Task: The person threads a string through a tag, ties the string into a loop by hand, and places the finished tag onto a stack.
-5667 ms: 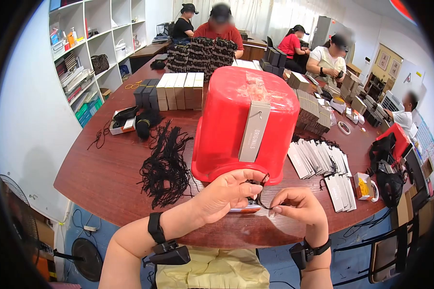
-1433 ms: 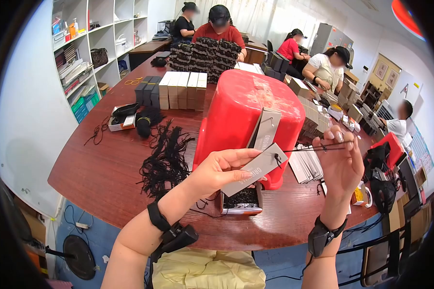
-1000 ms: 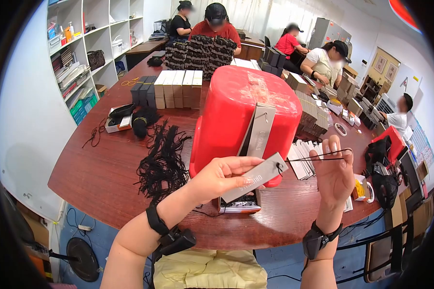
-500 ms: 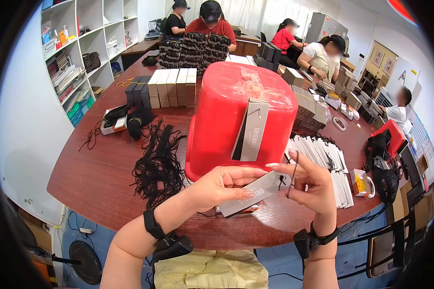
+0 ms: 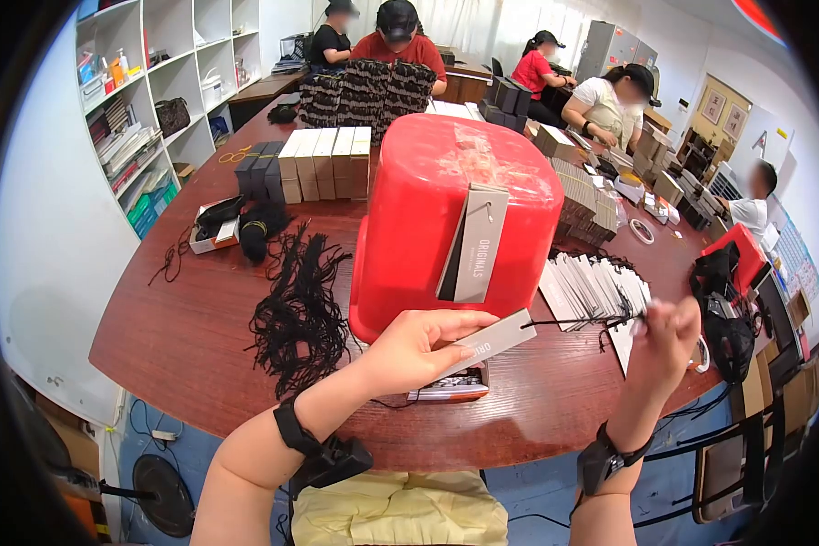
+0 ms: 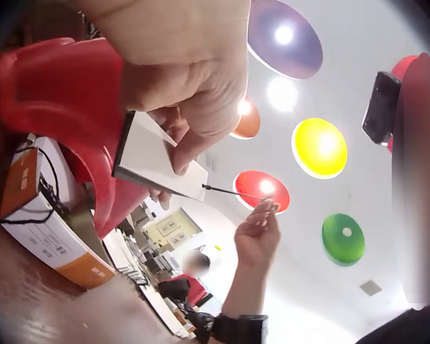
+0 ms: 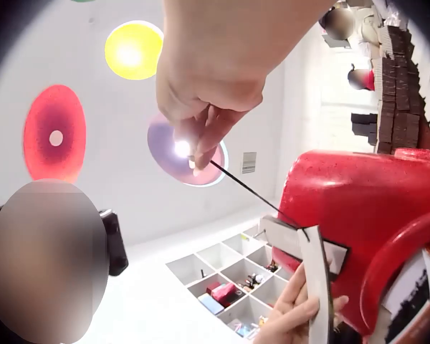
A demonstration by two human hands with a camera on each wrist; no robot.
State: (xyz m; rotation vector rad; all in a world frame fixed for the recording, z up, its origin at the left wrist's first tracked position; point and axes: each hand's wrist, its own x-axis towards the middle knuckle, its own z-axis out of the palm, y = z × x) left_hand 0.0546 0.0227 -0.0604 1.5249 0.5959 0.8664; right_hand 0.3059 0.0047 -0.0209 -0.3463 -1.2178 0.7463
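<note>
A grey tag (image 5: 496,341) with white lettering is pinched between thumb and fingers of my left hand (image 5: 413,348), just in front of the red bin. A black cord (image 5: 564,321) runs from the tag's end to my right hand (image 5: 666,337), whose fingertips pinch it, pulled out straight. In the right wrist view the cord (image 7: 251,190) slants from the fingertips to the tag (image 7: 316,283). Below the left hand stands a small open box (image 5: 455,387) with dark contents. More tags (image 5: 482,246) hang on the side of the upturned red bin (image 5: 409,200).
A heap of black cords (image 5: 300,309) lies left of the bin, and a spread of pale tags (image 5: 591,287) lies to its right. Stacked boxes (image 5: 326,164) stand farther back. Several people sit around the far side of the wooden table (image 5: 182,337).
My right hand has moved away from the tag to the right, drawing the cord out into a line. The tag in my left hand has turned more edge-on and uncovered the small box.
</note>
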